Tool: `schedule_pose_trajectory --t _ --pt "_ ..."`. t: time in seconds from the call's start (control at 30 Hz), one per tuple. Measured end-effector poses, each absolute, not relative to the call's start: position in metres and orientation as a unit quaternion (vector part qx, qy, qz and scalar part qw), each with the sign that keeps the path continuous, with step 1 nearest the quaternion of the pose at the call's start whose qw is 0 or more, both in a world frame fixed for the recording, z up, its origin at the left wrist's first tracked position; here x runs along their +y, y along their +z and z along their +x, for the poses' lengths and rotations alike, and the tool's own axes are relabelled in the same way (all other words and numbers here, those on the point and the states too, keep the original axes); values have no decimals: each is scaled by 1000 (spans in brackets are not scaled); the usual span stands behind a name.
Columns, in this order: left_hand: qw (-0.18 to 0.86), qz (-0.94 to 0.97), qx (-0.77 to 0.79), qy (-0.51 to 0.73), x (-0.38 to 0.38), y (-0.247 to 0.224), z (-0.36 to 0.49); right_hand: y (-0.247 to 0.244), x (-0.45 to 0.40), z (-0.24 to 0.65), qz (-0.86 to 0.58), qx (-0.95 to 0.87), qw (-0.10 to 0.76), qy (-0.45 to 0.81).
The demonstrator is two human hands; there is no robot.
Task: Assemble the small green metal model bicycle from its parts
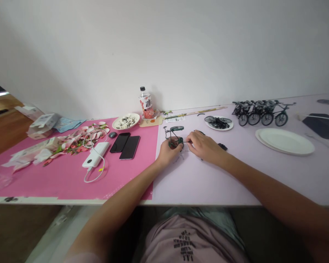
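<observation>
A small dark green model bicycle [173, 134] is held over the lilac half of the table. My left hand [168, 150] is closed around its lower part, with the fingers partly hidden behind the frame. My right hand [204, 146] pinches a thin dark rod [185, 141] whose far end meets the bicycle near my left fingertips. Whether the rod is a tool or a bicycle part I cannot tell. Beside my right hand lies a small black piece [222, 146], half hidden by the wrist.
Behind my right hand stands a plate of black parts [222, 128]. Several model bicycles [260, 112] stand in a row at back right, near stacked white plates [287, 141]. On the pink half lie two phones [129, 147], a power bank [95, 155], a bowl [126, 128] and a bottle [146, 104].
</observation>
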State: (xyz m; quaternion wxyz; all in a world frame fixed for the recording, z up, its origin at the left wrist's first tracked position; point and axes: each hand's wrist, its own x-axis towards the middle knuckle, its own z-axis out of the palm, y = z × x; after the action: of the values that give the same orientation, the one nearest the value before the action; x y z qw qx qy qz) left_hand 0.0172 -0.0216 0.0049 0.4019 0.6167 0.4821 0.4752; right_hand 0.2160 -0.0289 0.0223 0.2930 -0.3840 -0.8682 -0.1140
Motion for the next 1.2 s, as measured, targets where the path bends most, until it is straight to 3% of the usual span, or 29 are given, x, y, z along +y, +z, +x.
schedule_pose_trajectory --t 0.37,0.63,0.9,1.2 --pt "375 638 478 472 -26 4 20 24 -27 216 -475 -840 201 -168" --pt "375 628 489 475 -21 2 16 28 -33 218 -448 -863 224 -67" --pt "344 655 480 471 -25 1 19 27 -28 217 -491 -847 147 -142" --pt "330 653 487 477 -21 1 17 24 -30 219 -458 -856 236 -35"
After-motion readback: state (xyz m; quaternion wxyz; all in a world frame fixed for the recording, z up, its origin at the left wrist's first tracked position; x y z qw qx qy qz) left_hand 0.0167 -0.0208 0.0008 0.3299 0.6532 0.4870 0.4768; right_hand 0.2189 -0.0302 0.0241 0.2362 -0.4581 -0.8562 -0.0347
